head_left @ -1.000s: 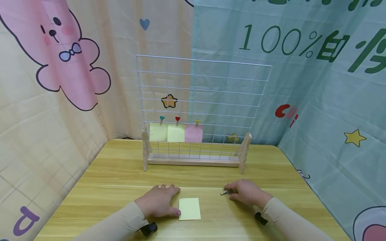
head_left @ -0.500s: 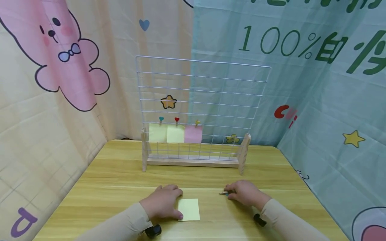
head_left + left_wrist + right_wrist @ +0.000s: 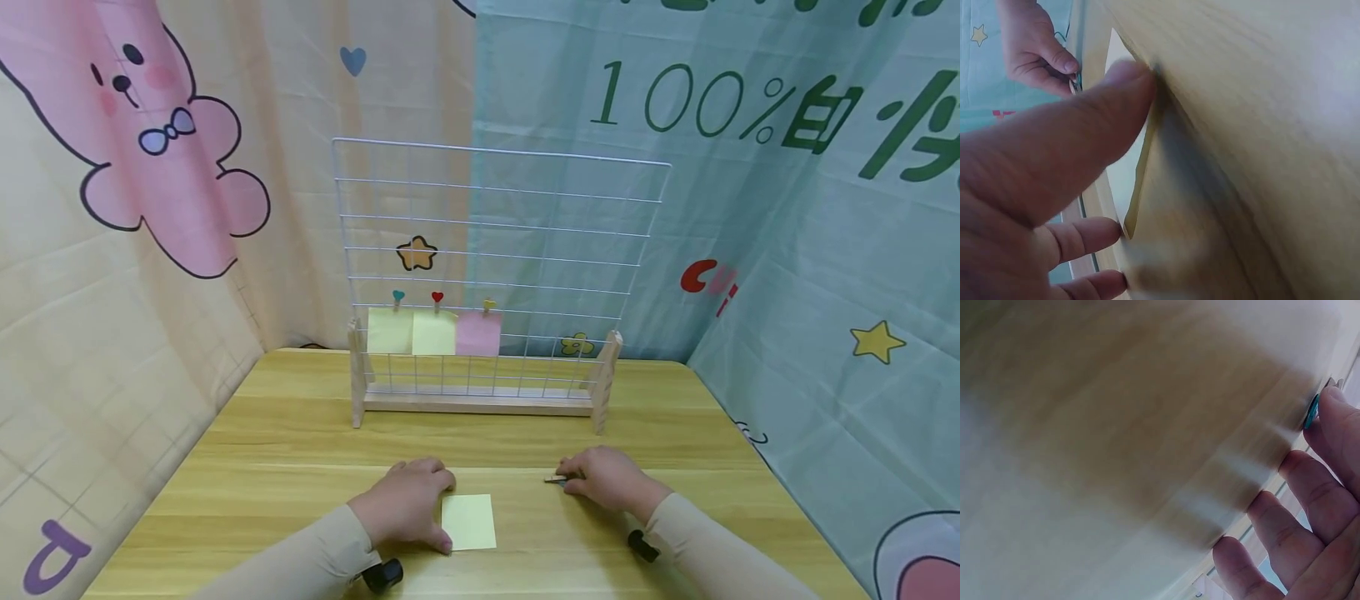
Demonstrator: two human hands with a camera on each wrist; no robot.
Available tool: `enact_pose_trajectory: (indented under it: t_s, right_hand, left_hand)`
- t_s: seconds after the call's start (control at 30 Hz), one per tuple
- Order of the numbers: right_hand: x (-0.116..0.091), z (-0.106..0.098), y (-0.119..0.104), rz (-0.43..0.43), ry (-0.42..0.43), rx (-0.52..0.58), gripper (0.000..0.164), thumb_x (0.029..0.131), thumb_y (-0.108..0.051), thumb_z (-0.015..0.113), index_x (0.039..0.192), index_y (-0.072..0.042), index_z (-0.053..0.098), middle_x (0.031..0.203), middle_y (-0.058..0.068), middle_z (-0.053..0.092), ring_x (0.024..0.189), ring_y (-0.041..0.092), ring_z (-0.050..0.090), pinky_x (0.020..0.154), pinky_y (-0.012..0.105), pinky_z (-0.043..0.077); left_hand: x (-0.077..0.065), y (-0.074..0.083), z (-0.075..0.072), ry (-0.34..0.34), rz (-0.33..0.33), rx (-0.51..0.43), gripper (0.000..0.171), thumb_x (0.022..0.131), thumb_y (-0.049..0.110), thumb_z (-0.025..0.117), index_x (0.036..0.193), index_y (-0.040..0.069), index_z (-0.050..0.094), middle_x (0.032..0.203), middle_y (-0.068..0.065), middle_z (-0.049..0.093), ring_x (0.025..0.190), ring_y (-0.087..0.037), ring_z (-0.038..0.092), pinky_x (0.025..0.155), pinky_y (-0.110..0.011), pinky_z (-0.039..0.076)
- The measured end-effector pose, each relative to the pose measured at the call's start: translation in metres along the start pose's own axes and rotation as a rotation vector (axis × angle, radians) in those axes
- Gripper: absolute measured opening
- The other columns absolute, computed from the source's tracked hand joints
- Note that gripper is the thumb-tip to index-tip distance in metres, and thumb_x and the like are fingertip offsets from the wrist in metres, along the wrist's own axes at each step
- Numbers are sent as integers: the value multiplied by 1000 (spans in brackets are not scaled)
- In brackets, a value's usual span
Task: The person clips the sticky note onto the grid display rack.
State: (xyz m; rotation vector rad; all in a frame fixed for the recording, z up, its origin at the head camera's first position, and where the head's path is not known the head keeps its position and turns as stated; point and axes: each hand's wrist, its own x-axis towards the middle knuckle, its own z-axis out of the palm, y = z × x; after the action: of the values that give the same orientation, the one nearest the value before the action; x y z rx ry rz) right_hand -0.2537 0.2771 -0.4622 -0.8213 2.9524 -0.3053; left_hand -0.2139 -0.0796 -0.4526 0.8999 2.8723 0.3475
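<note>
A pale yellow sticky note [image 3: 472, 522] lies flat on the wooden table, one edge slightly raised in the left wrist view. My left hand [image 3: 405, 502] rests at its left side, thumb [image 3: 1085, 134] at the note's edge and the other fingers spread on the tabletop. To the right, my right hand [image 3: 609, 481] pinches a small wooden clothespin [image 3: 554, 480] between thumb and index finger, close to the table. A teal decoration on the clothespin [image 3: 1312, 412] shows in the right wrist view. That hand's other fingertips touch the tabletop.
Behind the hands stands a white wire grid rack [image 3: 558, 312] on a wooden base [image 3: 480, 404]. Two yellow notes [image 3: 390, 332] and a pink note [image 3: 478, 333] hang from it by heart-topped clothespins [image 3: 437, 300]. Printed curtains [image 3: 795, 275] enclose the table [image 3: 292, 433].
My left hand has shifted slightly right, its thumb coming over the note's lower left corner. In my right hand the clothespin has turned a little and points left.
</note>
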Motion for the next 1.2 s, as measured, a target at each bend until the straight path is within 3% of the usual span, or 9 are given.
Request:
enact_pose_trajectory:
  t_s: [0.43,0.93,1.2]
  right_hand:
    - [3,-1,-1,-1,12,-29,26,94,-27,79,118,-17,81,125,5,78,115,28,74,97,50,59]
    - [2,-2,-2,-3,2,-17,22,95,-26,79,115,-18,82,121,3,79,111,25,75,93,47,60]
    - [2,-2,-5,19,6,-20,20,95,-25,79,113,-18,83,120,3,80,110,26,75,93,49,60]
  left_hand:
    - [1,1,2,-24,50,41,79,67,59,94,128,17,67,135,-5,62,127,-29,59,107,-53,51]
    - [2,-1,4,-3,74,82,72,69,62,90,124,19,70,130,-2,64,121,-27,63,100,-52,54]
    - [4,-1,5,20,89,98,61,76,60,88,120,21,73,124,0,67,112,-22,65,95,-50,55]
